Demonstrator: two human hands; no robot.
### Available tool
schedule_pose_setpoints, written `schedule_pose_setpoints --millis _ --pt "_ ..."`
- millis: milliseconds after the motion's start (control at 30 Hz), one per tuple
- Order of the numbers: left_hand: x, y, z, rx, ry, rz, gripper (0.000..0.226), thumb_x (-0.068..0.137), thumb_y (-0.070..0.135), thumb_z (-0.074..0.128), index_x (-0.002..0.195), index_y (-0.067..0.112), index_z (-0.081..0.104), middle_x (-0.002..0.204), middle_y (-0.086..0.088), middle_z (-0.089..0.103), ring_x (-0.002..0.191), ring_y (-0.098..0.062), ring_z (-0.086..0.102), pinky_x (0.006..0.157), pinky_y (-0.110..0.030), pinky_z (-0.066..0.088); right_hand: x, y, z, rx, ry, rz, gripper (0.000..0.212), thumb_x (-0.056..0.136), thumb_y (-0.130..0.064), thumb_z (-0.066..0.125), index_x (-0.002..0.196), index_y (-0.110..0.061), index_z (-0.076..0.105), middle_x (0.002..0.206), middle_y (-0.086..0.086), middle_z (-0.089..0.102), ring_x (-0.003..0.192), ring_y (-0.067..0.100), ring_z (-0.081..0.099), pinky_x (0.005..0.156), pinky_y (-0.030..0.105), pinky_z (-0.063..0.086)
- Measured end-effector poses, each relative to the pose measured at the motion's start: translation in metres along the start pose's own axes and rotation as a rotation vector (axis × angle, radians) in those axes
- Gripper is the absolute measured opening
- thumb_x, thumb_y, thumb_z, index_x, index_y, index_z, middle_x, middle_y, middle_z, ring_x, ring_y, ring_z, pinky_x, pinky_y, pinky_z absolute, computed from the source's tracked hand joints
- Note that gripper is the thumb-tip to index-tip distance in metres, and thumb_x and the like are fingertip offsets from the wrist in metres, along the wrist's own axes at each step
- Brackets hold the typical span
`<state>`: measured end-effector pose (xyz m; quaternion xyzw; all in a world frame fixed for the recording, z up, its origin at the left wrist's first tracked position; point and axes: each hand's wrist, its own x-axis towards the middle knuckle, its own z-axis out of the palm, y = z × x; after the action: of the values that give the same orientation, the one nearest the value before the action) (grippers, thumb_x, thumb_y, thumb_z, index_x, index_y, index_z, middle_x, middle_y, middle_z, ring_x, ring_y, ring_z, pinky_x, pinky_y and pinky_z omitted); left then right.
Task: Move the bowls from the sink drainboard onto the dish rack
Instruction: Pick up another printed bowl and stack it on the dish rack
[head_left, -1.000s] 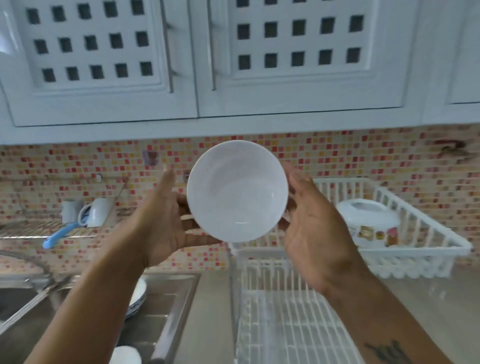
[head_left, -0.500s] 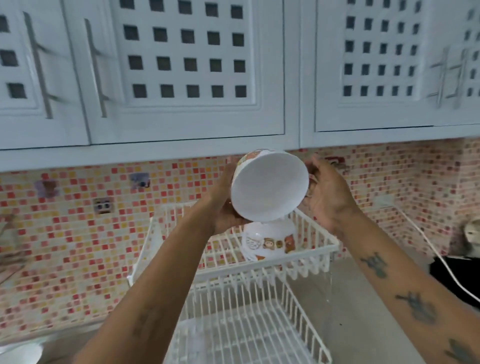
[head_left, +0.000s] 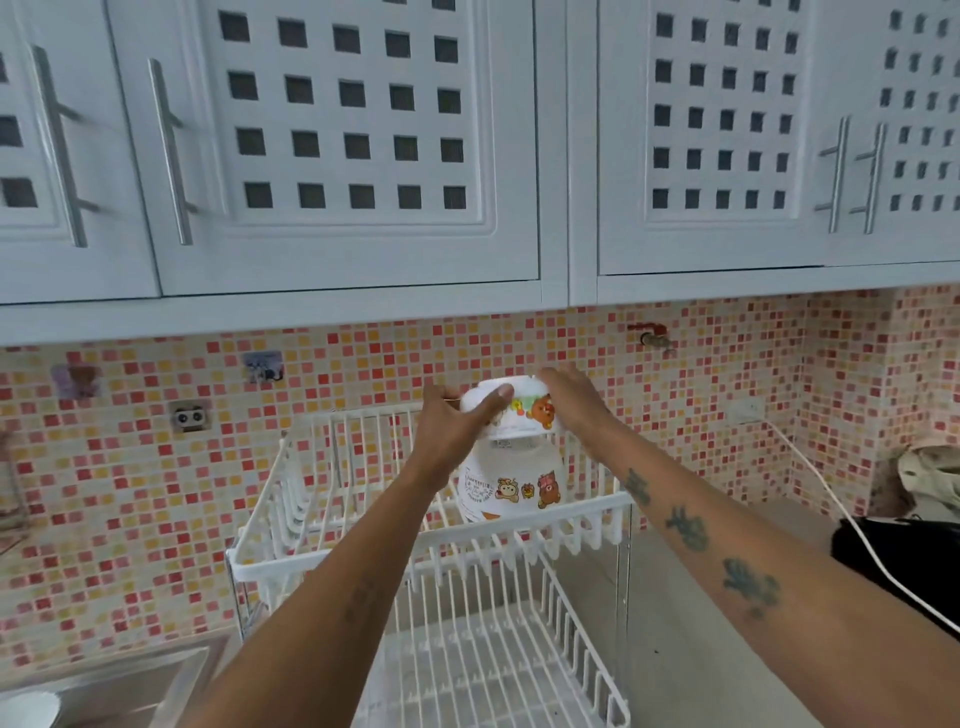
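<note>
A white bowl with bear prints (head_left: 519, 410) is held upside down between my left hand (head_left: 452, 431) and my right hand (head_left: 574, 397), both gripping its sides. It sits directly above a second bear-print bowl (head_left: 511, 486), also upside down, on the upper tier of the white wire dish rack (head_left: 363, 551). Whether the two bowls touch, I cannot tell. The rim of another white bowl (head_left: 28, 709) shows at the bottom left, by the steel sink drainboard (head_left: 130, 686).
White wall cupboards with bar handles (head_left: 171, 150) hang close above. The rack's lower tier (head_left: 483, 670) lies under my arms. A white cable (head_left: 852, 525) runs over a black object (head_left: 898, 561) on the counter at right. Mosaic tiles and a small tap (head_left: 654, 338) back the rack.
Both hands have turned the bowl from facing me to upside down and lowered it over the bowl on the rack's upper tier. My view swung right, away from the sink.
</note>
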<state>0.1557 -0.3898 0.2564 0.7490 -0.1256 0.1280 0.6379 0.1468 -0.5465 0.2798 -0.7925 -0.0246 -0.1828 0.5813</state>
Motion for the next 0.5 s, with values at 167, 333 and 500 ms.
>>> schedule_pose_setpoints --millis 167,333,500 --pt "0.001 -0.02 0.001 0.117 -0.047 0.024 0.076 0.074 0.04 0.079 0.13 0.01 0.037 0.119 -0.004 0.051 0.102 -0.019 0.056 0.071 -0.021 0.048 0.002 0.027 0.003 0.008 -0.015 -0.108 0.018 0.097 -0.027 0.042 0.095 -0.012 0.051 0.083 -0.003 0.051 0.075 0.014 0.05 0.072 0.031 0.041" --pt "0.006 -0.025 0.004 0.21 -0.087 -0.004 0.078 0.072 0.044 0.079 0.129 0.009 0.039 0.12 -0.005 0.053 0.103 -0.02 0.058 0.076 -0.026 0.052 0.008 0.041 0.005 -0.025 -0.075 -0.088 0.03 0.101 -0.027 0.034 0.117 -0.009 0.052 0.097 -0.003 0.052 0.085 0.013 0.052 0.082 0.034 0.043" --pt "0.009 -0.03 0.006 0.293 -0.124 -0.051 0.081 0.071 0.044 0.08 0.13 0.007 0.039 0.119 -0.007 0.053 0.106 -0.024 0.06 0.088 -0.038 0.056 0.014 0.047 0.006 -0.039 -0.121 -0.05 0.032 0.101 -0.018 0.03 0.126 -0.008 0.048 0.118 0.007 0.05 0.093 0.019 0.052 0.075 0.03 0.044"
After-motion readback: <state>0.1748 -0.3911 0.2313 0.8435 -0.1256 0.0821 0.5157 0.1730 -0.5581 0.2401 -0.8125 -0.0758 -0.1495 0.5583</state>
